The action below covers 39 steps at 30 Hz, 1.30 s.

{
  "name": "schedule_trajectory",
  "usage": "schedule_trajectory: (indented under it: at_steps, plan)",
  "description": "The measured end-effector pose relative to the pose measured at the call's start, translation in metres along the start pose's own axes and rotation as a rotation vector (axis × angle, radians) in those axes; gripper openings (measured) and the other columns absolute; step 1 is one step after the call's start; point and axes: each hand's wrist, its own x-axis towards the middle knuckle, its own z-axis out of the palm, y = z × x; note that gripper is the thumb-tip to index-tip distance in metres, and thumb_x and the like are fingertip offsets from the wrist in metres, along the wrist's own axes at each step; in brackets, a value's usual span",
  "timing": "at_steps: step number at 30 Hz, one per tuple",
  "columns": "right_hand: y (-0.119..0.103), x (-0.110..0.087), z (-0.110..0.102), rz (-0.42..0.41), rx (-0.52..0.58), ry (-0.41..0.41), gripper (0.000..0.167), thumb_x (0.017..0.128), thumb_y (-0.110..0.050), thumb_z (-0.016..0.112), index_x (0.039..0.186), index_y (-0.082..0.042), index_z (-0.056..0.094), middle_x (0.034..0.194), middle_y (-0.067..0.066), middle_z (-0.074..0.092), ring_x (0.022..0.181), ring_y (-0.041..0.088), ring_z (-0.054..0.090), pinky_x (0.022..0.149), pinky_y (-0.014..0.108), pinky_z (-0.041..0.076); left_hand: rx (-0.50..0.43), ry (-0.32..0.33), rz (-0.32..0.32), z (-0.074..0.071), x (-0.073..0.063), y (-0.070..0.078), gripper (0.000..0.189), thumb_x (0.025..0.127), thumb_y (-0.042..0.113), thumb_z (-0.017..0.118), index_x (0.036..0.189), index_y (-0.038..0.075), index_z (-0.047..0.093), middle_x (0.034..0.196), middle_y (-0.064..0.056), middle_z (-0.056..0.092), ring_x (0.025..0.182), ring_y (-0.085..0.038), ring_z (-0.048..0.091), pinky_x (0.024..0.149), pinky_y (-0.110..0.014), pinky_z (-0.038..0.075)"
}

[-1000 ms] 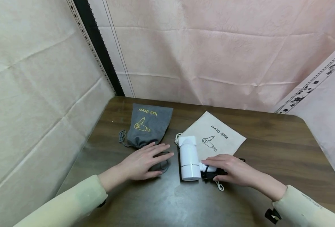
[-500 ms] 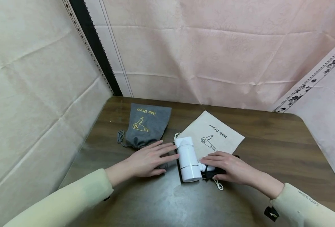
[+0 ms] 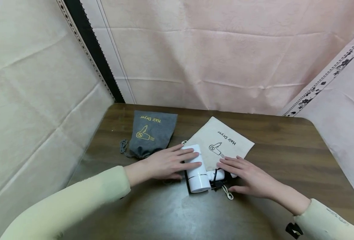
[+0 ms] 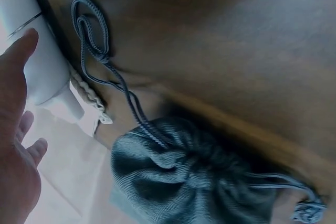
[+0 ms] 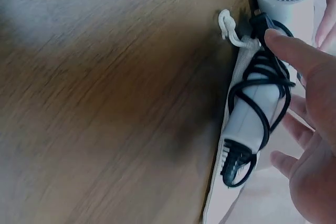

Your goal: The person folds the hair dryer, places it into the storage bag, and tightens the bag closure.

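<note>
A white hair dryer [image 3: 198,181] lies on a cream drawstring bag [image 3: 213,133] printed "Hair Dryer". Across its barrel spread the fairly straight fingers of my left hand [image 3: 164,163], thumb near the barrel's lower side. My right hand [image 3: 252,176] hovers round the handle, fingers extended and thumb apart. In the right wrist view a black cord [image 5: 258,109] is wound about the handle [image 5: 244,124], and the right thumb overlaps the plug end. The handle's far part is hidden under the right hand in the head view.
A grey drawstring bag [image 3: 152,133] with yellow print lies behind the left hand, its cord loop [image 4: 92,30] trailing on the wooden table [image 3: 152,213]. Pink cloth [image 3: 225,60] hangs behind the table's far edge. A white cord end [image 3: 228,193] sticks out by the handle.
My left hand has moved right from beside the grey bag onto the dryer's barrel. The right hand's fingers have spread and lifted slightly back from the handle, showing more of it.
</note>
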Motion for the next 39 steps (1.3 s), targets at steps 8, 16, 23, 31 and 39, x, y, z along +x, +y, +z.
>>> schedule_trajectory:
  at_steps: [8, 16, 23, 31, 39]
  plan:
    - [0.006, -0.014, -0.003, 0.038, -0.006, 0.017, 0.093, 0.079, -0.031, 0.096, 0.159, -0.013, 0.052, 0.156, 0.014, 0.057, 0.142, 0.038, 0.053, 0.129, 0.022, 0.004, 0.065, -0.051, 0.058, 0.004, 0.022, 0.000, 0.093, 0.095, 0.061, 0.074, 0.170, 0.029, 0.030, 0.175, -0.003, 0.030, 0.161, -0.023, 0.028, 0.131, -0.048, 0.023]
    - [0.009, -0.018, -0.002, 0.046, 0.015, 0.020, 0.088, 0.077, -0.029, 0.096, 0.154, -0.007, 0.057, 0.153, 0.018, 0.059, 0.138, 0.043, 0.056, 0.128, 0.018, 0.005, 0.102, -0.036, 0.114, 0.010, 0.032, -0.001, 0.092, 0.094, 0.064, 0.073, 0.169, 0.029, 0.033, 0.174, -0.001, 0.034, 0.160, -0.023, 0.031, 0.131, -0.045, 0.024]
    - [0.011, -0.021, 0.001, 0.056, 0.025, 0.021, 0.088, 0.078, -0.028, 0.097, 0.153, -0.007, 0.058, 0.154, 0.019, 0.058, 0.138, 0.042, 0.057, 0.128, 0.018, 0.005, 0.110, -0.033, 0.163, 0.011, 0.036, -0.004, 0.081, 0.099, 0.059, 0.070, 0.167, 0.027, 0.039, 0.171, -0.002, 0.040, 0.159, -0.022, 0.033, 0.131, -0.043, 0.024]
    - [0.011, -0.022, 0.002, 0.087, 0.038, 0.023, 0.087, 0.079, -0.028, 0.096, 0.154, -0.007, 0.057, 0.157, 0.016, 0.056, 0.138, 0.042, 0.056, 0.127, 0.018, 0.007, 0.165, -0.007, 0.239, 0.015, 0.038, -0.003, 0.072, 0.103, 0.049, 0.069, 0.163, 0.019, 0.043, 0.164, -0.007, 0.048, 0.156, -0.025, 0.040, 0.130, -0.040, 0.026]
    - [0.010, -0.023, -0.002, 0.204, 0.088, 0.005, 0.077, 0.089, -0.030, 0.088, 0.157, -0.014, 0.055, 0.160, 0.014, 0.053, 0.144, 0.039, 0.052, 0.123, 0.013, 0.016, 0.172, 0.086, 0.283, 0.017, 0.038, 0.002, 0.071, 0.101, 0.058, 0.067, 0.156, 0.016, 0.051, 0.147, -0.006, 0.058, 0.143, -0.025, 0.053, 0.126, -0.040, 0.034]
